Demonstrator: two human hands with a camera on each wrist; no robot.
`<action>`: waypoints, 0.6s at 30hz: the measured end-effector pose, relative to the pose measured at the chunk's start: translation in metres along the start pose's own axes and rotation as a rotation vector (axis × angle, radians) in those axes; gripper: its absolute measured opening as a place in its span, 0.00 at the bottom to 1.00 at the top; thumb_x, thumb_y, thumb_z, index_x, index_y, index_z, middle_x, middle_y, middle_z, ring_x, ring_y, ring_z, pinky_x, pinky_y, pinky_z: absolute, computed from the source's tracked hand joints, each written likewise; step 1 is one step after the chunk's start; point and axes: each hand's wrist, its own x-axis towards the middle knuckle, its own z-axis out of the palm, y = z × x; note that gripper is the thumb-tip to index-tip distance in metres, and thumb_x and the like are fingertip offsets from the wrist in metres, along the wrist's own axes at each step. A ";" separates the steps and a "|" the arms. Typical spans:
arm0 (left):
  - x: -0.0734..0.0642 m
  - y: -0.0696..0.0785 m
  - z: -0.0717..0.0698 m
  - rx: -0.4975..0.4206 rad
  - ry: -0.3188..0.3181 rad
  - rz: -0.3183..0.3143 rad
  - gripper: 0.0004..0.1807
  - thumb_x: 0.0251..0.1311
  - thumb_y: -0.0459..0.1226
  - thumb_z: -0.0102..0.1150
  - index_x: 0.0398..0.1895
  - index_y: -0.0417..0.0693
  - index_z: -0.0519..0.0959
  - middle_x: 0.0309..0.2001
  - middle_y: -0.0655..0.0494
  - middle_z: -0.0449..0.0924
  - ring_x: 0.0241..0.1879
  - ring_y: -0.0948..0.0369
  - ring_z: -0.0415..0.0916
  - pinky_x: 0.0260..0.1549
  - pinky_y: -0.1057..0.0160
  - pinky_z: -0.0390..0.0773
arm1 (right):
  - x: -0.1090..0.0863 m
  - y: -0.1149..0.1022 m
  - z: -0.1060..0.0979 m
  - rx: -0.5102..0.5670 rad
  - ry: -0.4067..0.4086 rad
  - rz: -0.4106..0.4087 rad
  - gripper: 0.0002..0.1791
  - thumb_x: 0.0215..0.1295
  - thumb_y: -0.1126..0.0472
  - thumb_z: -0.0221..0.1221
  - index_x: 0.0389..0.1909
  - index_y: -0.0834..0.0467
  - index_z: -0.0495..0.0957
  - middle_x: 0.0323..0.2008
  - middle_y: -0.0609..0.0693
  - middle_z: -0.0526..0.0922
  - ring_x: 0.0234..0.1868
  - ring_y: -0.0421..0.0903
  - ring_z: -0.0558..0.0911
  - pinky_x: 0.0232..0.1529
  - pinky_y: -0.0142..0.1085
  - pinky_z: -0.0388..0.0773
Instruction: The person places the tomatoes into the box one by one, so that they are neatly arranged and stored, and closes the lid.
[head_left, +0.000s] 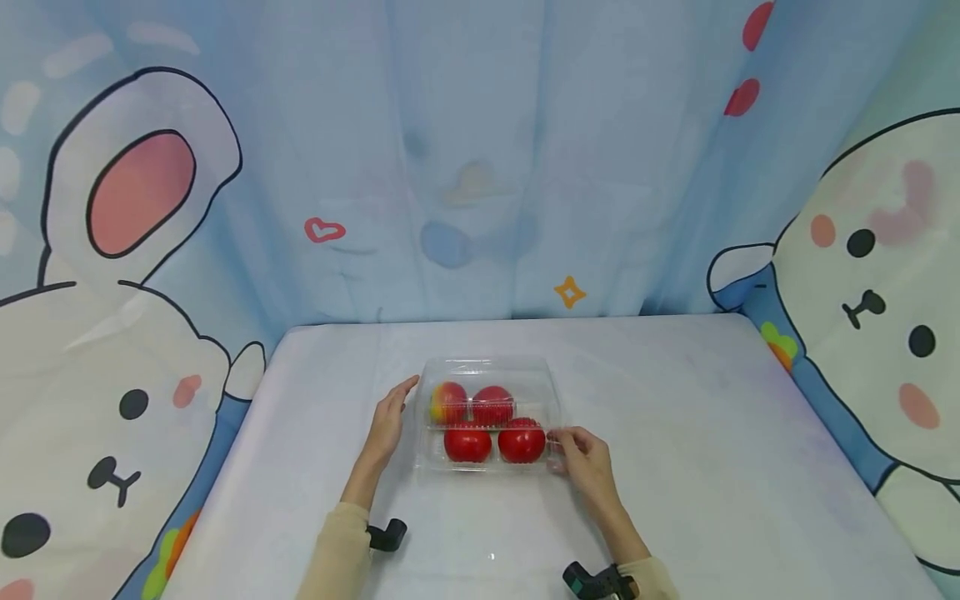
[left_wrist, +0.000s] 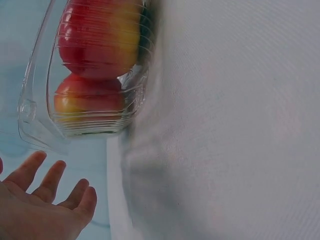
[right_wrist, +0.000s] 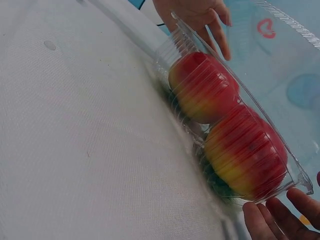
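Observation:
A clear plastic clamshell box with several red apples in it, some showing yellow, sits on the white table. One apple lies at the front left of the box, another at the front right. My left hand is beside the box's left side, fingers extended; the left wrist view shows a small gap between its fingertips and the rim. At the front right corner, my right hand pinches the rim of the box. In the right wrist view its fingers lie at that corner; the thumb is mostly cut off.
The white-covered table extends around the box on every side. Behind it hangs a blue curtain printed with cartoon animals. Dark camera mounts are strapped to both wrists.

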 end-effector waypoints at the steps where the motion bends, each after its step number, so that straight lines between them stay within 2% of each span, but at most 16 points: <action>1: 0.000 0.000 0.000 0.006 -0.003 -0.002 0.24 0.78 0.34 0.30 0.65 0.26 0.68 0.68 0.32 0.65 0.70 0.39 0.58 0.68 0.41 0.59 | 0.001 0.000 0.000 0.004 0.000 0.003 0.17 0.75 0.60 0.50 0.47 0.70 0.79 0.47 0.65 0.83 0.47 0.55 0.84 0.36 0.36 0.85; 2: -0.001 0.005 0.000 -0.003 -0.008 -0.012 0.23 0.78 0.34 0.31 0.65 0.27 0.68 0.68 0.33 0.65 0.70 0.40 0.57 0.69 0.42 0.58 | 0.001 0.000 0.001 0.002 0.000 0.002 0.16 0.75 0.60 0.50 0.47 0.70 0.79 0.47 0.65 0.83 0.47 0.55 0.84 0.36 0.36 0.85; 10: 0.000 0.006 0.001 0.001 -0.012 -0.008 0.24 0.78 0.35 0.30 0.66 0.28 0.67 0.69 0.34 0.64 0.70 0.40 0.57 0.69 0.42 0.58 | -0.002 -0.001 0.000 -0.031 -0.002 0.001 0.19 0.75 0.55 0.51 0.48 0.68 0.79 0.48 0.64 0.83 0.48 0.56 0.83 0.37 0.34 0.85; 18: 0.001 0.005 0.000 -0.023 -0.015 -0.015 0.24 0.78 0.34 0.30 0.66 0.25 0.66 0.68 0.32 0.64 0.70 0.38 0.57 0.69 0.41 0.58 | 0.001 0.000 0.002 0.012 0.003 0.008 0.17 0.75 0.60 0.51 0.46 0.70 0.79 0.47 0.66 0.83 0.46 0.54 0.84 0.36 0.35 0.85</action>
